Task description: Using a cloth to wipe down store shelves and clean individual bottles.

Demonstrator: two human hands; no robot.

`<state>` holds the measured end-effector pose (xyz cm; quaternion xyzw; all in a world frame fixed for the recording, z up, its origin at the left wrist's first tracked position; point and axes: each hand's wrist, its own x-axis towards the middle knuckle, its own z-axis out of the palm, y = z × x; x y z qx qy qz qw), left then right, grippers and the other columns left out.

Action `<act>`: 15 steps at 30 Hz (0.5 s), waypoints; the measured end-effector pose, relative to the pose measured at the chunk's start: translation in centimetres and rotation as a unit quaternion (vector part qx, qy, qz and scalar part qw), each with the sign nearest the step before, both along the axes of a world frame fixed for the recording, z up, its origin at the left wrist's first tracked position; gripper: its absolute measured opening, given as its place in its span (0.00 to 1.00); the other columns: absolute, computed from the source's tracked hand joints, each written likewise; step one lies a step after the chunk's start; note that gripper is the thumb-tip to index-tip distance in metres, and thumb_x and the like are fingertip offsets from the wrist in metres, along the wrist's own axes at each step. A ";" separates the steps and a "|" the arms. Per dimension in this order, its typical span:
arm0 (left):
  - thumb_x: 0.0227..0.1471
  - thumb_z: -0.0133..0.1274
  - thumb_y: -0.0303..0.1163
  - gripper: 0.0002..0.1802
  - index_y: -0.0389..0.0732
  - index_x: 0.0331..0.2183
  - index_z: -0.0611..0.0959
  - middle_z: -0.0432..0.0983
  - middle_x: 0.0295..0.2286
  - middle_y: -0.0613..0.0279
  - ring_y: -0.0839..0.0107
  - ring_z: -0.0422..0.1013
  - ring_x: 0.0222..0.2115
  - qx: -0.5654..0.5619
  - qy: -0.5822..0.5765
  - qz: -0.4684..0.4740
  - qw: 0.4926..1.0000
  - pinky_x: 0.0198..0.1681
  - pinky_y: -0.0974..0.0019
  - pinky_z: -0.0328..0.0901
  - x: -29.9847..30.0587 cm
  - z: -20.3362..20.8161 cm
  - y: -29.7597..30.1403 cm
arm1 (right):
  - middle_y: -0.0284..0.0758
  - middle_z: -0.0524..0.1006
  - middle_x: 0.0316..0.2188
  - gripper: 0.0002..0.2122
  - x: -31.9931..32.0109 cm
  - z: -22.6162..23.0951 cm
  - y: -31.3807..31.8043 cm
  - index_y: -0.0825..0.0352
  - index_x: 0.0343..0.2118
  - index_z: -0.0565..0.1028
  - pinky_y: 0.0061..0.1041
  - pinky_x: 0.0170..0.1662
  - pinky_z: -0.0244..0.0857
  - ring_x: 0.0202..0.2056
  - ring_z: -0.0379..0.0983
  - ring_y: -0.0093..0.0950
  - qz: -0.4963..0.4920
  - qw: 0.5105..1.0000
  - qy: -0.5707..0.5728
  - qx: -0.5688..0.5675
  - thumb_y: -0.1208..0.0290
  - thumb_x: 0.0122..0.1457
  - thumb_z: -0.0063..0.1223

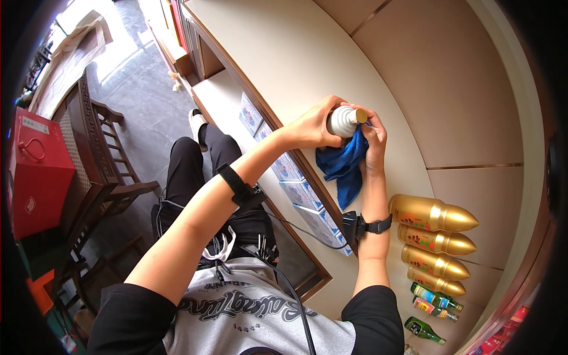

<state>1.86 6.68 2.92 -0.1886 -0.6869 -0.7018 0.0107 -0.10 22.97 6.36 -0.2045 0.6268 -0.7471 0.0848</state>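
Above the pale shelf top [284, 53], my left hand [312, 125] is closed around a white ribbed bottle [341, 123] with a gold cap [361, 116]. The bottle is tilted, its cap toward the right. My right hand [375, 141] grips a blue cloth [348, 163] and presses it against the bottle's side near the cap. The cloth's loose end hangs down toward the shelf's wooden edge. Some of the right fingers are hidden behind the bottle and the cloth.
Several gold bullet-shaped bottles [435, 213] stand right of my right forearm, with green glass bottles [420, 329] nearer me. Blue-and-white boxes [287, 167] line a lower shelf. Left are a dark wooden chair [97, 160] and a red box [38, 177]. A cable [302, 228] runs between my wrist straps.
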 end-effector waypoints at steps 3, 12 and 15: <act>0.32 0.58 0.32 0.38 0.36 0.48 0.64 0.67 0.40 0.50 0.62 0.65 0.44 -0.002 0.030 -0.005 1.000 0.50 0.65 0.58 -0.1 0.0 -0.2 | 0.45 0.74 0.40 0.12 -0.3 0.0 0.1 0.72 0.38 0.73 0.28 0.54 0.58 0.45 0.69 0.32 -0.017 1.000 0.001 0.010 0.70 0.52 0.48; 0.32 0.58 0.33 0.36 0.33 0.46 0.65 0.70 0.36 0.48 0.61 0.69 0.38 -0.001 0.008 0.012 1.000 0.43 0.65 0.64 0.0 0.4 -0.1 | 0.43 0.73 0.42 0.14 -0.3 -0.8 0.3 0.72 0.40 0.72 0.26 0.54 0.58 0.45 0.68 0.30 -0.046 0.999 -0.003 0.002 0.68 0.54 0.48; 0.35 0.57 0.35 0.36 0.37 0.48 0.65 0.69 0.37 0.53 0.65 0.67 0.39 0.007 -0.062 -0.022 0.998 0.44 0.67 0.62 0.4 1.0 -0.3 | 0.40 0.73 0.42 0.14 -0.1 -1.1 0.2 0.72 0.41 0.71 0.25 0.53 0.57 0.45 0.68 0.28 -0.053 0.999 0.000 0.002 0.69 0.55 0.47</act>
